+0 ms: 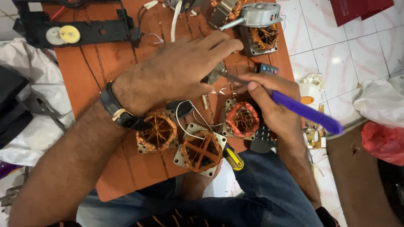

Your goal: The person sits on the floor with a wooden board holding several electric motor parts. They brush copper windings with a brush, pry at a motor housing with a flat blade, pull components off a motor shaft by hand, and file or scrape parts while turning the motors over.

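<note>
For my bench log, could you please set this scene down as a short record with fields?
Surface: orange wooden table
Left hand: reaches across the table, fingers pinching a small metal part
Right hand: grips a purple-handled tool, its tip at the metal part
Near edge: three copper-wound stators
Far edge: motor with shaft, black frame with two gears
Also: yellow-handled screwdriver

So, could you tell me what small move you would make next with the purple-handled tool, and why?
Probably ease the tip of the purple-handled tool a little further under the small metal piece and keep it pinned. The right hand points the tool's thin shaft at that piece, the left hand pinches it above the orange board, and the copper-wound stators lie close by.
</note>
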